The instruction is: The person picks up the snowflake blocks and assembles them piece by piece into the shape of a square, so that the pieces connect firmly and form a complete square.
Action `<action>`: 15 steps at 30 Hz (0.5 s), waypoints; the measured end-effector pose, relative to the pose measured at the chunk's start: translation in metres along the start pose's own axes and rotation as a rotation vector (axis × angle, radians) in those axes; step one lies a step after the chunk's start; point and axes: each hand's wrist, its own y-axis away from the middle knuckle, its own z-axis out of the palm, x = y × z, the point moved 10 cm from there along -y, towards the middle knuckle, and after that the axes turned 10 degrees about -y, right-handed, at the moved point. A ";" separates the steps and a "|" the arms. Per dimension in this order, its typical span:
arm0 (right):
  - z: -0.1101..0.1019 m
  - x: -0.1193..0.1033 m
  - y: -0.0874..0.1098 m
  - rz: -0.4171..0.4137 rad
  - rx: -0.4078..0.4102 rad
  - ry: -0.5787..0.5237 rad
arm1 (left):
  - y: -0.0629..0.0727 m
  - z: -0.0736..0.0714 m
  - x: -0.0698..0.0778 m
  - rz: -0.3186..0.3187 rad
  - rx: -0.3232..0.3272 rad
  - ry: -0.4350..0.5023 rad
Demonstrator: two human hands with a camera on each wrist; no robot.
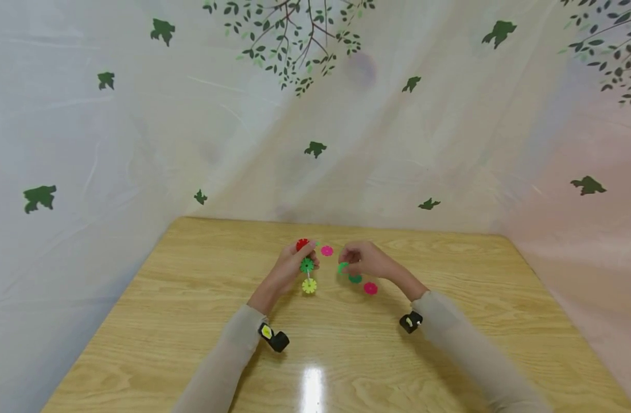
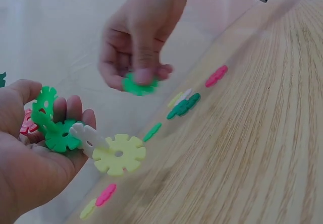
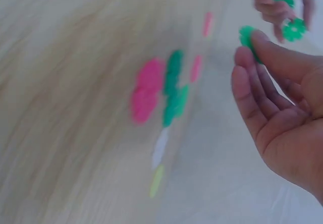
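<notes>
My left hand (image 1: 284, 269) holds a chain of notched plastic flower discs linked at their slots. In the left wrist view, a yellow disc (image 2: 119, 154) hangs at the chain's outer end, joined to a white disc (image 2: 88, 137). Green discs (image 2: 63, 136) follow across the fingers, and a red disc (image 2: 29, 122) is partly hidden by the hand. My right hand (image 1: 374, 261) pinches a single bright green disc (image 2: 140, 85) between thumb and fingers, raised above the table and apart from the chain.
Loose discs lie on the wooden table (image 1: 191, 321): a pink disc (image 1: 370, 288), a dark green disc (image 1: 355, 279) below the right hand, and another pink disc (image 1: 327, 250) between the hands. A printed cloth (image 1: 243, 172) hangs behind the table's far edge.
</notes>
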 end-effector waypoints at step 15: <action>-0.016 -0.029 -0.019 -0.105 0.298 -0.332 | 0.002 0.006 0.006 0.059 -0.103 0.000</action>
